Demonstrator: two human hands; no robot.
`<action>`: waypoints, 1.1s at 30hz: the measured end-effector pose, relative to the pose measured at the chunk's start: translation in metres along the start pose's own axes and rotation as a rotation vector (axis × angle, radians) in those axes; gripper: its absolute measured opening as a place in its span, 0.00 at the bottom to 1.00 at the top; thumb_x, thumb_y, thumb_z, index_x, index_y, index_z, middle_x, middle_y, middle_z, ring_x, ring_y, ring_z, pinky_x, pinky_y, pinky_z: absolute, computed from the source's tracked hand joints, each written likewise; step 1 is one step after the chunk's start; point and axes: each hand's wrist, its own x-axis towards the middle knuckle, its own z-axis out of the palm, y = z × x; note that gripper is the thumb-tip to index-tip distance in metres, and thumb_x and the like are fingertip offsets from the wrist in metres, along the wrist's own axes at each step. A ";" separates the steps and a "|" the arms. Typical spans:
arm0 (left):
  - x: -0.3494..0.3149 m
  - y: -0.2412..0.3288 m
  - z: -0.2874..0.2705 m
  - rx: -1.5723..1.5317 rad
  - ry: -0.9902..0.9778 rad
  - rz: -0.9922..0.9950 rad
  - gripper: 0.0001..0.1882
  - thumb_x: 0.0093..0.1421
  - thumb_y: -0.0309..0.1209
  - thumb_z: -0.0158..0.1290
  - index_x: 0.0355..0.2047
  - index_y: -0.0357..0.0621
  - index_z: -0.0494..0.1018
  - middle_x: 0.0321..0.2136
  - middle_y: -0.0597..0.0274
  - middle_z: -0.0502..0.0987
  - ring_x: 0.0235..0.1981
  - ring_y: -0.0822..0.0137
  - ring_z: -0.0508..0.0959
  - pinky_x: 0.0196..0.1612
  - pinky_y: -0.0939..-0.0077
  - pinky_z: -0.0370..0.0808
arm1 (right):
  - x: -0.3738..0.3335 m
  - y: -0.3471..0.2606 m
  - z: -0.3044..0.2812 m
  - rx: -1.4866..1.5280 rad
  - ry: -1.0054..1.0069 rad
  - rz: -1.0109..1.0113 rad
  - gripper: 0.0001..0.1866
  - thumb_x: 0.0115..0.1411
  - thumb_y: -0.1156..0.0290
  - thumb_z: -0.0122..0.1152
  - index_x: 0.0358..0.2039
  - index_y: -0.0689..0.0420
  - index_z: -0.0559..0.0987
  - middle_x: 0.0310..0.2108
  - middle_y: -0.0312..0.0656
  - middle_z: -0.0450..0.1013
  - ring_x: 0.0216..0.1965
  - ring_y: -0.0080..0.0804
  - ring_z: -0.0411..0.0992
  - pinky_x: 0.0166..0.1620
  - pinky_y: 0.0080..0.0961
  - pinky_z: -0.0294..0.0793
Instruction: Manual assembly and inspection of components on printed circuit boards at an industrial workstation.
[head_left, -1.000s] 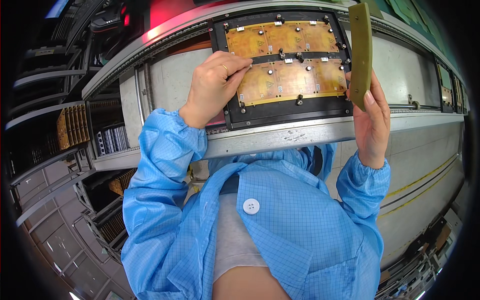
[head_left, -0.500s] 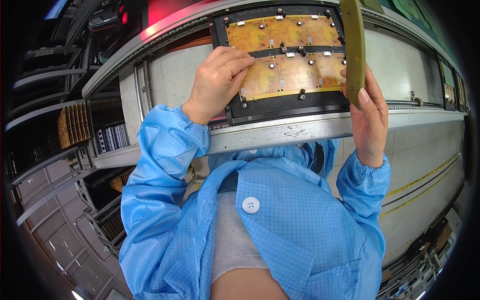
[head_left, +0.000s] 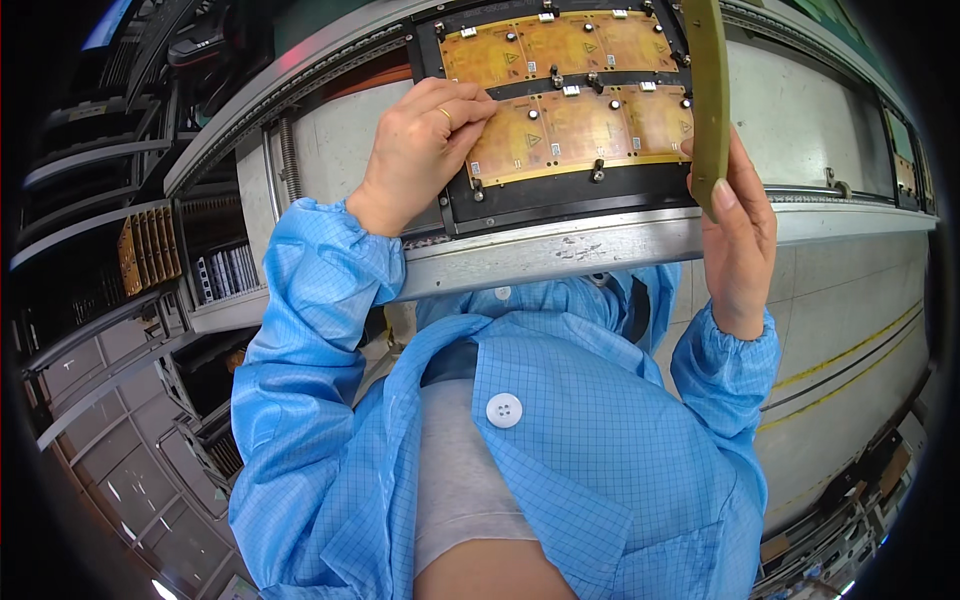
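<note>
Two amber circuit board panels, one far [head_left: 555,48] and one near [head_left: 580,135], lie flat in a black carrier frame [head_left: 540,208] with small black hold-down clips along their edges. My left hand [head_left: 415,150] is closed, thumb and fingers pinched together at the far left corner of the near panel. Whatever those fingertips grip is hidden behind them. In my right hand [head_left: 742,235] is an olive-yellow circuit board panel [head_left: 711,105], seen almost edge-on and held upright over the carrier's right end, thumb on its near end.
The carrier sits between the metal rails of a conveyor [head_left: 560,260], whose front rail runs close to my body. A coil spring [head_left: 291,165] stands at the left. Amber boards [head_left: 150,250] fill a rack at the far left. Yellow floor lines [head_left: 850,360] lie to the right.
The carrier and my left hand sit slightly farther left and up in the picture, still together. My right hand keeps its hold. Red light on the far rail has mostly faded.
</note>
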 end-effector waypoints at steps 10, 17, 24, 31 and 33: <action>0.000 0.017 -0.015 -0.031 -0.120 0.029 0.20 0.46 0.13 0.52 0.42 0.31 0.76 0.45 0.51 0.73 0.46 0.50 0.73 0.50 0.64 0.74 | 0.003 0.000 0.103 -0.924 0.024 -0.338 0.30 0.55 0.72 0.65 0.60 0.55 0.72 0.42 0.49 0.64 0.42 0.43 0.61 0.47 0.33 0.64; -0.009 0.030 -0.002 -0.074 -0.159 -0.047 0.23 0.46 0.12 0.50 0.46 0.32 0.75 0.48 0.49 0.71 0.51 0.50 0.73 0.55 0.63 0.72 | 0.015 0.025 0.117 -1.037 0.065 -0.300 0.29 0.55 0.72 0.64 0.59 0.58 0.72 0.42 0.55 0.63 0.42 0.50 0.60 0.46 0.39 0.66; -0.027 0.024 0.004 -0.229 0.092 -0.261 0.20 0.48 0.10 0.45 0.40 0.36 0.75 0.49 0.50 0.73 0.51 0.50 0.74 0.56 0.64 0.71 | 0.024 0.057 0.116 -1.060 0.096 -0.277 0.27 0.57 0.71 0.64 0.58 0.59 0.73 0.43 0.57 0.62 0.44 0.52 0.60 0.48 0.41 0.65; -0.078 0.033 -0.025 -0.001 0.121 -0.508 0.15 0.54 0.13 0.46 0.39 0.39 0.75 0.47 0.50 0.74 0.50 0.47 0.72 0.55 0.59 0.69 | 0.033 0.052 0.103 -1.064 0.125 -0.239 0.29 0.57 0.69 0.65 0.60 0.54 0.71 0.49 0.59 0.61 0.46 0.56 0.61 0.48 0.42 0.69; -0.088 0.033 -0.027 0.092 0.085 -0.627 0.13 0.57 0.19 0.48 0.42 0.38 0.73 0.49 0.49 0.73 0.55 0.46 0.68 0.59 0.55 0.64 | 0.040 0.044 0.097 -1.067 0.112 -0.227 0.30 0.57 0.68 0.65 0.61 0.53 0.71 0.49 0.60 0.60 0.47 0.57 0.61 0.49 0.44 0.68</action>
